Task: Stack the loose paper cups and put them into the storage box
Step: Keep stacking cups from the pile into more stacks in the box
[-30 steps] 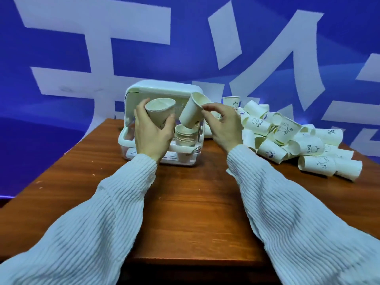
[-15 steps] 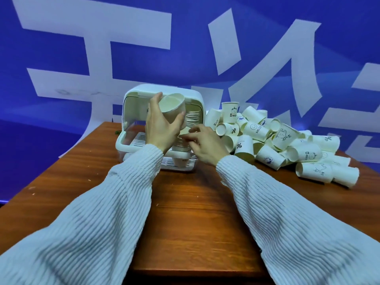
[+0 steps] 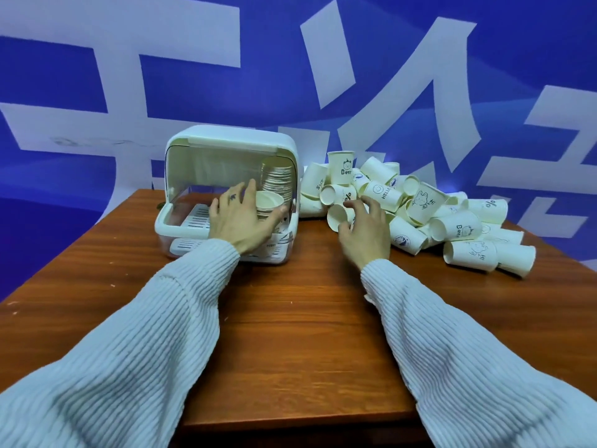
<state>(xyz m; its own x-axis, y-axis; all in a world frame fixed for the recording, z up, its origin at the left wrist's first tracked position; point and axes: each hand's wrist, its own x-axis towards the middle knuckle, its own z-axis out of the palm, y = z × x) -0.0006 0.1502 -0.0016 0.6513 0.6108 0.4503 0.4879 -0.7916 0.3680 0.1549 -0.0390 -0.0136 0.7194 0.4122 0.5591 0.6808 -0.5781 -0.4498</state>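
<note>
At the box (image 3: 226, 147) the left hand (image 3: 239, 221) gripped a stack (image 3: 269, 205), right hand (image 3: 365, 227) spread wide over the pile (image 3: 420, 208) (a careless grab could topple cups).

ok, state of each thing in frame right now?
storage box: lid up, front open
cup stack: in the box, left hand gripping it
second stack: lying tilted inside the box behind
loose cups: heaped on the table
right hand: open, reaching into the heap
</note>
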